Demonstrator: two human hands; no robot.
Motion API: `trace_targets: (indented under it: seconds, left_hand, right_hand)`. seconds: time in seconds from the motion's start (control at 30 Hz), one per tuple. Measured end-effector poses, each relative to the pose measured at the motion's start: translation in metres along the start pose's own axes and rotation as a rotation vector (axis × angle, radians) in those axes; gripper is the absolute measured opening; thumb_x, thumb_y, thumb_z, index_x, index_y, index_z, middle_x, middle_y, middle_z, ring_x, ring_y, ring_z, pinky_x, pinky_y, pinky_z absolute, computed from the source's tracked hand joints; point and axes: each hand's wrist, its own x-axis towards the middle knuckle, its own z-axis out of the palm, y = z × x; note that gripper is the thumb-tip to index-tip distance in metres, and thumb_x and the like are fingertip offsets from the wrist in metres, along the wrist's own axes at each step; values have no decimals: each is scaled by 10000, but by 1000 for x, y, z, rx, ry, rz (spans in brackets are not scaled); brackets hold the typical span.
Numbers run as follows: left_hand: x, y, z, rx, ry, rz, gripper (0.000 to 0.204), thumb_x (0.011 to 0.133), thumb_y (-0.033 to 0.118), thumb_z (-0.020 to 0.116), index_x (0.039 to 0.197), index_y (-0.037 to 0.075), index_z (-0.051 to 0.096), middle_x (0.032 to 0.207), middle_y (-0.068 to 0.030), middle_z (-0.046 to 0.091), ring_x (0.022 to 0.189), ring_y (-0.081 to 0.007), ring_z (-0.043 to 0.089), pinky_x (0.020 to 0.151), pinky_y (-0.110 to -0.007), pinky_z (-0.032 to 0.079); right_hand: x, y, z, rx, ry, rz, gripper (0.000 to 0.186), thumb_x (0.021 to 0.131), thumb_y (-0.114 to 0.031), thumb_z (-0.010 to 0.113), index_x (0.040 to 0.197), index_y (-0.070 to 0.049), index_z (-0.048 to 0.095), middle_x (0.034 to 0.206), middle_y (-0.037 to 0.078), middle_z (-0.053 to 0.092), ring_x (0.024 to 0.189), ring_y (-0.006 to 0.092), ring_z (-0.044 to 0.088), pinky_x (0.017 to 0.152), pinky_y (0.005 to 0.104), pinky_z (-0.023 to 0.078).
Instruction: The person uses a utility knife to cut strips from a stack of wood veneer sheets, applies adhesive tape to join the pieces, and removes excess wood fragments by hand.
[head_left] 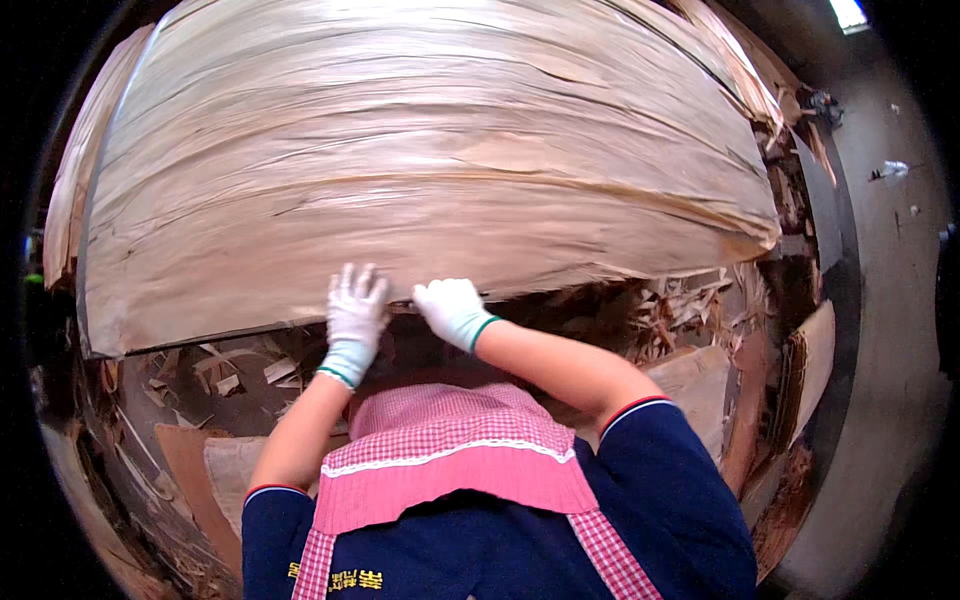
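A broad, pale brown wood veneer sheet [420, 215] with wavy ridges lies in front of me, its near edge ragged toward the right. My left hand [357, 308], in a white glove with a green-trimmed cuff, rests on that near edge with its fingers spread. Just to its right, my gloved right hand [452, 308] is closed at the same edge, fingers curled over the veneer. The fingertips of the right hand are hidden. Under the edge between the hands it is dark.
Torn veneer scraps [685, 310] litter the ground below the near edge. More veneer pieces [810, 365] stand at the right, and a brown board [195, 470] leans at the lower left. A grey concrete floor [885, 290] runs along the far right.
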Motion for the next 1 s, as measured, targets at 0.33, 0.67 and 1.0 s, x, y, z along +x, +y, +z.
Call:
trace_targets:
  seconds: [0.33,0.67,1.0]
  left_hand:
    - [6,25,-12,-111,55,-38,652,664,65,760,1265,185,539,1406,-78,447,1353,-341,344,1138,-445,289]
    - [126,316,-18,-305,147,417,444,810,108,642,1246,91,555,1395,-150,459,1318,-340,400,1124,-478,269]
    - [138,363,29,31,12,412,576,785,184,673,1333,241,504,1524,-102,303,1409,-369,247,1157,-562,142]
  right_hand:
    - [-183,327,-6,-194,-57,115,160,819,-173,583,971,-128,559,824,108,631,776,311,652,646,436,525]
    - [-182,328,-15,-93,-19,164,104,814,-150,575,848,-98,658,796,125,691,763,298,693,655,420,553]
    - [-335,601,-24,-132,-45,185,138,838,-110,539,961,-118,600,848,121,656,820,300,670,682,421,548]
